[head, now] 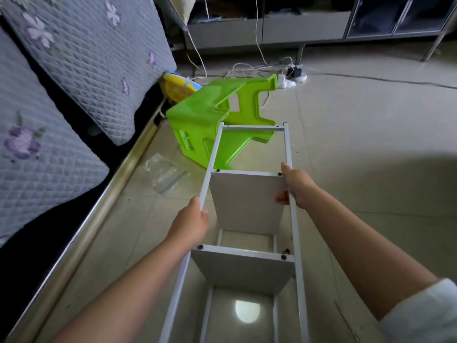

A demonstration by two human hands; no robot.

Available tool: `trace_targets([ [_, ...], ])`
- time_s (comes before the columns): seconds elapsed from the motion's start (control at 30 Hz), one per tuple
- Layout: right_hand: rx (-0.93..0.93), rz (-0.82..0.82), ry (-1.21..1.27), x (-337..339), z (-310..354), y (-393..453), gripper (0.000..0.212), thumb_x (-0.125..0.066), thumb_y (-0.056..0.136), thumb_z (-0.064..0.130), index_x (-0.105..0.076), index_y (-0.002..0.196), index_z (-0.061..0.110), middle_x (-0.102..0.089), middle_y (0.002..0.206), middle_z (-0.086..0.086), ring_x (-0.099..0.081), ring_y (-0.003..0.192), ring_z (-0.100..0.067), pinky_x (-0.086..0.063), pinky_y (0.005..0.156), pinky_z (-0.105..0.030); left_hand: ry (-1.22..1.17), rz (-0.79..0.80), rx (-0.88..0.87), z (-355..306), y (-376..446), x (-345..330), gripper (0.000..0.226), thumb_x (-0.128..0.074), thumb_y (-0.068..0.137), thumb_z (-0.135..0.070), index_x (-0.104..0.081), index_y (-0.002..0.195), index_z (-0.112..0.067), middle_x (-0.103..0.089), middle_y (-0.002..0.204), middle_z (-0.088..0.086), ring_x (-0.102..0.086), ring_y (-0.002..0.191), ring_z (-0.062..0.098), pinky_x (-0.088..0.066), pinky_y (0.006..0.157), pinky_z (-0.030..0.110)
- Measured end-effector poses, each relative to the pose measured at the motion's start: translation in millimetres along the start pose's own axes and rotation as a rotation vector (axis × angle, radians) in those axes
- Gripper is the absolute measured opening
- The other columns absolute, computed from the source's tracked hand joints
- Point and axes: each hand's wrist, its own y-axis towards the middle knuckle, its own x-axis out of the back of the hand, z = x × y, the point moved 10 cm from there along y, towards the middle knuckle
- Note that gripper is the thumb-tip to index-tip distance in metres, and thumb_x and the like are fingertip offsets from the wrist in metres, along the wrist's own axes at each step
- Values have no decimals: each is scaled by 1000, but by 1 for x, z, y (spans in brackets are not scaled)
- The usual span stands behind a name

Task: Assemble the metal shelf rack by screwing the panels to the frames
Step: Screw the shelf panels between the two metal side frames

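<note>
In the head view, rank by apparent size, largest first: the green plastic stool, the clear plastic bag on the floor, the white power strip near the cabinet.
1. Green plastic stool, tipped on its side behind the rack.
2. Clear plastic bag, flat on the floor.
3. White power strip. It lies farthest from the camera, so it may look smaller than it really is.
</note>
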Motion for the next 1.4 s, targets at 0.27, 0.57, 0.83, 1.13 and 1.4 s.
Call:
trace_targets([
  [0.27, 17, -76, 173, 14, -13, 2, 22, -36, 97, 25, -43, 105, 5, -56, 85, -17, -57, 31, -14, -52, 46, -29, 137, -18, 29, -19, 7, 2, 15, -32, 101, -21, -35, 94, -8, -56, 112, 20, -55, 101, 35, -38, 66, 33],
  [0.57, 17, -275, 340, 78, -39, 0, 18, -36, 94, 16, -46, 102, 3, -55, 72, -11, -58, 32, -17, -48, 59, -37, 277, 68, -231, -87, 49, -19, 27, -32, 102, -22, -44, 114, -1, -57, 114, 22, -55, 104, 36, -36, 71, 34],
  [0.83, 64, -204, 319, 42, -15, 7, 16, -36, 92, 9, -46, 98, -2, -54, 70, -13, -58, 31, -17, -45, 56, -33, 302, 12, -181, -56, 51, 1, 27, -31, 102, -22, -43, 114, -1, -57, 117, 21, -55, 108, 36, -42, 79, 37],
  [1.13, 118, -134, 264, 18, 24, 45, 15, -38, 90, 11, -45, 97, 0, -54, 96, -22, -59, 32, -22, -48, 51, -33, 220, -45, -111, -48, 86, 19, 26, -34, 101, -20, -46, 115, -2, -56, 119, 21, -54, 109, 36, -41, 82, 37],
  [1.4, 100, -104, 252, 20, 31, 72, 15, -38, 91, 14, -43, 100, 4, -53, 86, -18, -60, 35, -25, -51, 54, -39, 215, -66, -112, -57, 111, 13, 25, -34, 101, -18, -46, 114, -1, -55, 117, 23, -54, 106, 37, -37, 75, 34],
])
